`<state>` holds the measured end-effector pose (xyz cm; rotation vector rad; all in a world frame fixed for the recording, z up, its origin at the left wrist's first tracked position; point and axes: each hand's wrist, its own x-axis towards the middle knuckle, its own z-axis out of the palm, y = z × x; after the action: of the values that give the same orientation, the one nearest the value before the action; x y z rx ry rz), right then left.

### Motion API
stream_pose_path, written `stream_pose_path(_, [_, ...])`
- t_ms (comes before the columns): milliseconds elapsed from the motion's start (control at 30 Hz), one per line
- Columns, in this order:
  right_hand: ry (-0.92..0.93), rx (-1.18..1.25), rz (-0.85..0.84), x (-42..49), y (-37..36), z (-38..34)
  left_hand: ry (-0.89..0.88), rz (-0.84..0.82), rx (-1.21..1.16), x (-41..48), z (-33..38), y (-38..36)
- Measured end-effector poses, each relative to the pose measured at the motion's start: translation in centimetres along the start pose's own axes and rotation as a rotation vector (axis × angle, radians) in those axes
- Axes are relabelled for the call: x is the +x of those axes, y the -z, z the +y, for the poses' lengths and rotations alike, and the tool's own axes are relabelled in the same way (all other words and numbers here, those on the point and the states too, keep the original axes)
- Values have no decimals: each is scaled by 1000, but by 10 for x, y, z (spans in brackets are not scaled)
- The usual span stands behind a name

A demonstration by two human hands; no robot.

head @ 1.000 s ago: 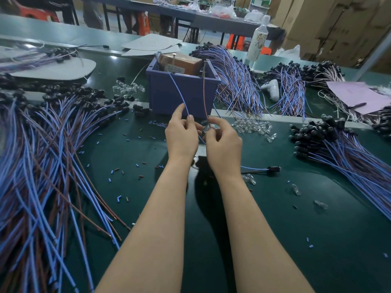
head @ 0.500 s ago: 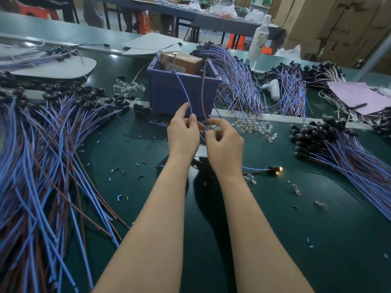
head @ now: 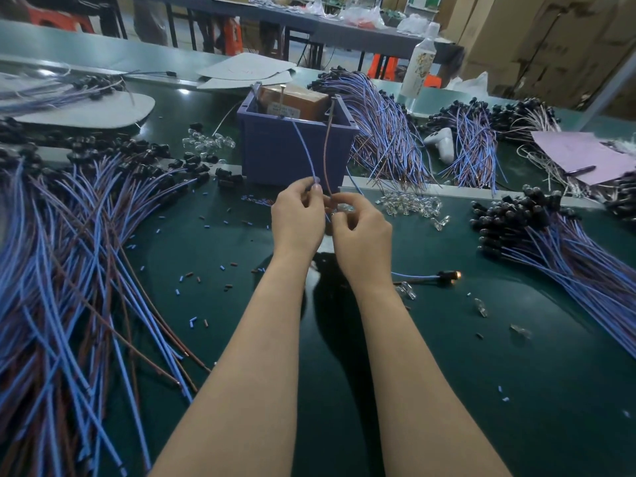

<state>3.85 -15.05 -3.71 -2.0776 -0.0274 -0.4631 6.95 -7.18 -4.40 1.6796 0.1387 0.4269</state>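
Observation:
My left hand [head: 298, 222] pinches a blue wire [head: 304, 149] that rises toward the purple bin [head: 272, 149]. Close beside it, my right hand [head: 361, 235] has its fingers curled round a brown wire [head: 327, 156] and a small clear LED [head: 344, 208] at the fingertips. Both hands are held together above the dark green mat [head: 447, 373], just in front of the bin. A finished lead with a black holder [head: 447, 275] lies to the right of my right wrist, its tip glowing.
Large bundles of blue and brown wires [head: 62, 287] cover the left. More bundles with black holders [head: 550, 235] lie at right. Clear LEDs [head: 409, 203] are heaped behind my right hand. A bottle [head: 420, 63], a white controller [head: 442, 142] and pink paper [head: 581, 153] lie farther back.
My hands stay together and have shifted slightly. My left fingers have curled closer onto the blue wire. The lead's tip beside my right wrist lit up and still glows.

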Motion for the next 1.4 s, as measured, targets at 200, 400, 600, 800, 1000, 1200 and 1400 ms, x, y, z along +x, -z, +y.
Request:
stream_pose_path(200, [82, -7, -136, 5, 17, -10, -88, -124, -56, -6, 33, 4])
stream_pose_path(400, [135, -303, -43, 25, 76, -15, -462, -122, 76, -21, 112, -24])
stream_pose_path(600, [19, -302, 283, 31, 168, 6, -231, -470, 244, -65, 121, -90])
stream_pose_path(800, [-104, -54, 568, 17, 219, 49, 203, -769, -138, -109, 98, -171])
stream_pose_path(1000, [-327, 654, 906, -7, 238, 85, -71, -580, -132, -115, 115, -232])
stream_pose_path(1200, [-644, 1142, 799, -12, 245, 121, -169, -614, 195, -125, 86, -277])
stream_pose_path(1400, [-681, 1210, 759, -7, 238, 132, -120, -659, 454, -112, 52, -287])
